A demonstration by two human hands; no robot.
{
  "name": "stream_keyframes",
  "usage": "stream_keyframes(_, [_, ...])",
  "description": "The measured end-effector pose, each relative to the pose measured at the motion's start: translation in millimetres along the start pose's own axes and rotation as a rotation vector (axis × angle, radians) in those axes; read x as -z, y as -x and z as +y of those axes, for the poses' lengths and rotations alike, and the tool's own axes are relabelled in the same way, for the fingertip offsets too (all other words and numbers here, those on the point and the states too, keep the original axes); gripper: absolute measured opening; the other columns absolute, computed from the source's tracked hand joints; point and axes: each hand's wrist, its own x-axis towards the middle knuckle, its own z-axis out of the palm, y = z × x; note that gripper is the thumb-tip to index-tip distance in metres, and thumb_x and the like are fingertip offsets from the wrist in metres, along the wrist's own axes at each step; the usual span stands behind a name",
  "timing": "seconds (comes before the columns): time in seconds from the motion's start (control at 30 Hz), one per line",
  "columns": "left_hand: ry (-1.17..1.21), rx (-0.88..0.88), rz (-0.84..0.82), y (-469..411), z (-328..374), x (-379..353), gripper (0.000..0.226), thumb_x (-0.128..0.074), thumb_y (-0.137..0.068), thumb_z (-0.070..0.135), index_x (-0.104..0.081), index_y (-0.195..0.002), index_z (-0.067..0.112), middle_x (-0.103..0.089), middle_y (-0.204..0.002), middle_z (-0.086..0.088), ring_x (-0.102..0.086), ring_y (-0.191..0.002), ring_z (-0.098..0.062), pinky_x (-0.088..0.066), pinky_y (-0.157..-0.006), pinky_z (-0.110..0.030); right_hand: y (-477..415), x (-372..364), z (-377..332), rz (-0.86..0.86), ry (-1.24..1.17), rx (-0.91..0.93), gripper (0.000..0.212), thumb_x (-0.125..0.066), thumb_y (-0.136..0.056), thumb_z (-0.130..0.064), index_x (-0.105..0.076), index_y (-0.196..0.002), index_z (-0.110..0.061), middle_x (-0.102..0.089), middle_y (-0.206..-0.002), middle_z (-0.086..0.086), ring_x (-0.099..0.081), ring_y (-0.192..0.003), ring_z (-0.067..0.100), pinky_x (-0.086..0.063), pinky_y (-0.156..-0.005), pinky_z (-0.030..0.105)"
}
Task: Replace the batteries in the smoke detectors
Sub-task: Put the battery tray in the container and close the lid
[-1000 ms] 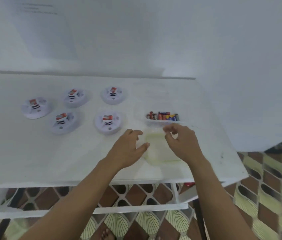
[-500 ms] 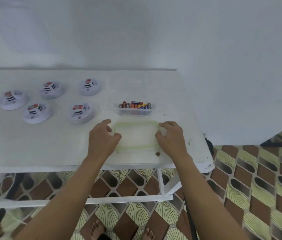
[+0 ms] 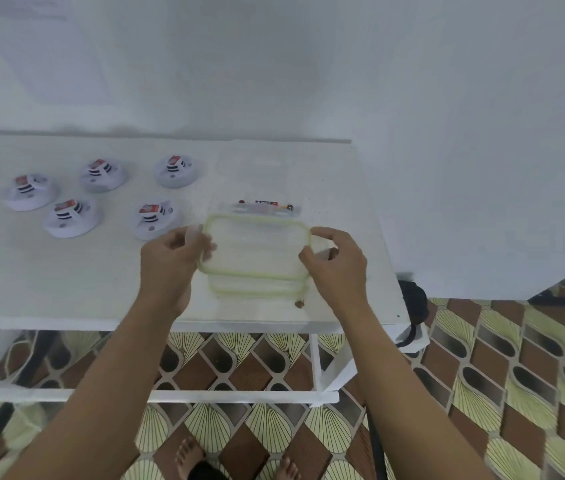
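Lid [image 3: 256,252], clear with a green rim, gripped at its ends by left hand [image 3: 170,259] and right hand [image 3: 338,266]. Behind lid, box [image 3: 239,208] holds batteries [image 3: 266,203]. Left of lid, five detectors [image 3: 154,220] on table [image 3: 66,289]. Under lid, second green rim [image 3: 256,292]

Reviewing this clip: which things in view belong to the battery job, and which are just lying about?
Job: five smoke detectors; tub of batteries; green-rimmed lid, gripped by left hand and right hand.
Lying about: second green-rimmed lid beneath it on the table; brown speck; black cable.
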Motion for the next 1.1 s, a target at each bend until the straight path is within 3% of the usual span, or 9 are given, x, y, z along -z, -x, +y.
stream_keyframes(0.13, [0.107, -0.054, -0.127, -3.5, 12.9, -2.1, 0.018, -0.073, -0.084, 0.023, -0.068, -0.097, 0.012, -0.07, -0.087, 0.001, -0.063, -0.079, -0.014, -0.05, -0.077, -0.028, -8.9, 2.3, -2.4, -0.003, -0.215, -0.068, 0.053, -0.081, -0.084, -0.024, -0.058, -0.131, -0.022, -0.063, -0.113, -0.018, -0.067, -0.074, 0.003, -0.055, -0.081, 0.018])
stream_keyframes(0.27, [-0.097, -0.268, -0.102, -12.0, 15.9, -4.6, 0.018, -0.065, -0.094, 0.015, -0.063, -0.097, 0.032, -0.066, -0.093, 0.015, -0.058, -0.086, -0.005, -0.046, -0.082, -0.024, -18.3, 0.7, -9.3, 0.007, -0.137, -0.003, 0.018, -0.071, -0.092, -0.041, -0.069, -0.093, -0.022, -0.064, -0.085, -0.011, -0.058, -0.073, 0.008, -0.044, -0.066, 0.012])
stream_keyframes(0.37, [-0.22, -0.383, -0.053, -11.8, 19.3, -9.4, 0.027, -0.06, -0.097, 0.018, -0.061, -0.094, 0.045, -0.058, -0.1, 0.018, -0.052, -0.083, -0.011, -0.044, -0.079, -0.03, -24.5, -2.9, -21.4, 0.039, -0.163, 0.014, 0.014, -0.064, -0.098, -0.029, -0.071, -0.11, -0.034, -0.06, -0.112, -0.01, -0.067, -0.083, 0.009, -0.044, -0.068, 0.004])
stream_keyframes(0.47, [-0.019, -0.335, -0.138, -11.8, 26.7, -18.3, 0.035, -0.054, -0.099, 0.006, -0.063, -0.091, 0.039, -0.056, -0.102, 0.006, -0.059, -0.079, -0.013, -0.048, -0.069, -0.027, -36.2, -3.7, -26.5, 0.033, -0.225, -0.005, 0.016, -0.063, -0.098, -0.024, -0.07, -0.104, -0.037, -0.066, -0.115, -0.001, -0.072, -0.073, 0.006, -0.044, -0.064, 0.007])
stream_keyframes(0.57, [0.15, -0.242, -0.174, -19.6, 30.8, -22.9, 0.034, -0.04, -0.096, -0.01, -0.061, -0.093, 0.017, -0.06, -0.1, -0.005, -0.062, -0.086, -0.016, -0.051, -0.079, -0.026, -47.8, -2.8, -27.7, -0.034, -0.286, -0.054, 0.032, -0.065, -0.092, -0.006, -0.073, -0.115, -0.027, -0.069, -0.12, -0.004, -0.071, -0.091, 0.003, -0.05, -0.082, 0.015])
stream_keyframes(0.7, [0.353, -0.1, -0.16, -32.4, 32.9, -28.2, 0.029, -0.035, -0.099, 0.006, -0.062, -0.09, 0.006, -0.063, -0.104, -0.008, -0.063, -0.095, -0.02, -0.053, -0.083, -0.028, -61.2, -5.2, -25.3, -0.085, -0.433, -0.09, 0.052, -0.058, -0.086, 0.014, -0.066, -0.123, -0.021, -0.068, -0.117, -0.005, -0.064, -0.106, -0.007, -0.051, -0.102, 0.025])
stream_keyframes(0.83, [0.18, -0.159, -0.135, -52.8, 20.8, -29.2, 0.002, -0.064, -0.092, 0.012, -0.064, -0.093, 0.014, -0.063, -0.099, -0.004, -0.065, -0.09, -0.016, -0.052, -0.084, -0.029, -75.7, -12.9, -14.1, -0.175, -0.451, -0.151, 0.055, -0.049, -0.089, 0.015, -0.065, -0.126, -0.022, -0.068, -0.124, -0.007, -0.059, -0.126, 0.012, -0.043, -0.114, 0.037])
stream_keyframes(0.93, [-0.01, -0.175, -0.083, -67.2, 12.7, -26.7, 0.034, -0.079, -0.081, 0.014, -0.064, -0.111, 0.018, -0.063, -0.12, 0.004, -0.063, -0.111, -0.008, -0.051, -0.097, -0.033, -84.6, -15.8, -11.4, -0.176, -0.537, -0.203, 0.042, -0.045, -0.095, 0.004, -0.063, -0.131, -0.01, -0.067, -0.128, -0.001, -0.056, -0.13, 0.02, -0.042, -0.115, 0.038])
stream_keyframes(1.1, [-0.087, -0.191, -0.067, -90.2, 12.7, -40.0, 0.054, -0.075, -0.084, 0.004, -0.055, -0.134, 0.011, -0.056, -0.137, 0.0, -0.06, -0.097, 0.018, -0.048, -0.097, -0.027, -95.3, -28.3, -11.4, -0.121, -0.159, -0.055, 0.037, -0.056, -0.1, -0.01, -0.06, -0.136, -0.017, -0.063, -0.134, -0.008, -0.052, -0.132, 0.009, -0.038, -0.108, 0.02])
